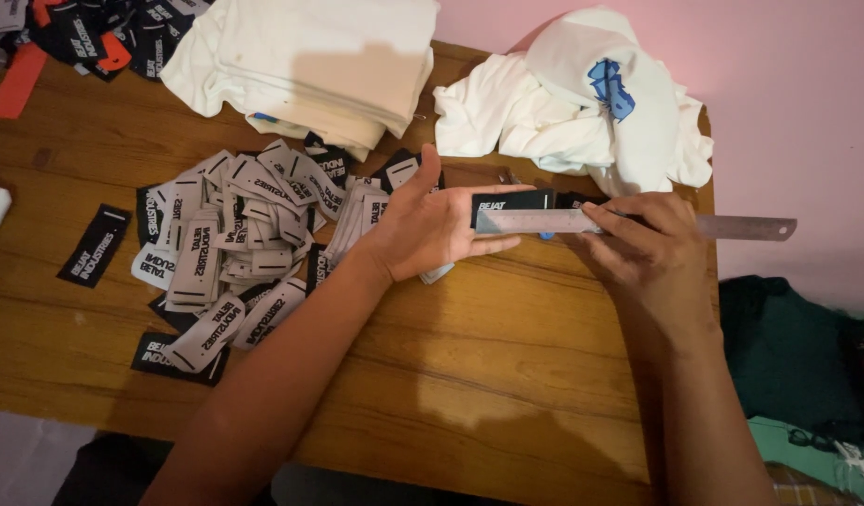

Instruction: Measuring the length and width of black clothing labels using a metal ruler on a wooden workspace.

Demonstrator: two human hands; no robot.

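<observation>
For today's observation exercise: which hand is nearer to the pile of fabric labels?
Left. The left hand lies open at the edge of the pile of fabric labels; the right hand grips the steel ruler farther away.

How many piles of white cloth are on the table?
2. A folded stack of white cloth sits at the table's far edge, left of middle. A crumpled white heap with a blue mark lies at the far right corner. More may be out of view.

The right hand (649, 245) covers the middle of the metal ruler (638, 223), and a small blue thing (544, 235) beneath it is too hidden to identify. The black tag (513, 200) lies partly behind the ruler. The folded cloth pile (320, 56) is cut off at the top edge, and the dark green cloth (788, 356) at the right edge.
</observation>
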